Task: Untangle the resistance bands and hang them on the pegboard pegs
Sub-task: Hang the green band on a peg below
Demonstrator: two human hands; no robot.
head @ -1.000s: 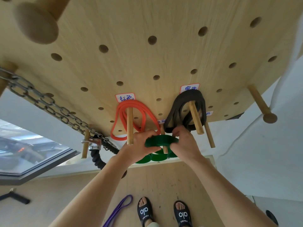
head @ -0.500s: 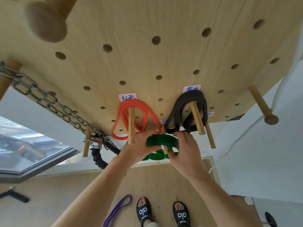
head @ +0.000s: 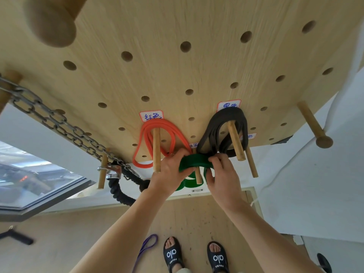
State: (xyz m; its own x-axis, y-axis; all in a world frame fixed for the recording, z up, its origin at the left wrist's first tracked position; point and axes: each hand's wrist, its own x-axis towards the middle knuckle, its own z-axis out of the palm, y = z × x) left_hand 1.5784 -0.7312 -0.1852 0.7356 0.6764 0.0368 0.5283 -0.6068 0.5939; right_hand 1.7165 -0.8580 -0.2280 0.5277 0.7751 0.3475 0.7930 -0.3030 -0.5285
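Two hands, left (head: 169, 174) and right (head: 222, 174), both gripping one green band (head: 195, 162) draped over a peg (head: 198, 176). One red band (head: 157, 127), one black band (head: 226, 117) hung on pegboard (head: 177, 75). One purple band (head: 147, 245) on floor.

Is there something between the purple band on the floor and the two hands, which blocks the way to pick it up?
Nothing visible blocks it. The purple band lies alone on the floor, left of the sandals. But both the left hand and right hand now grip the green band.
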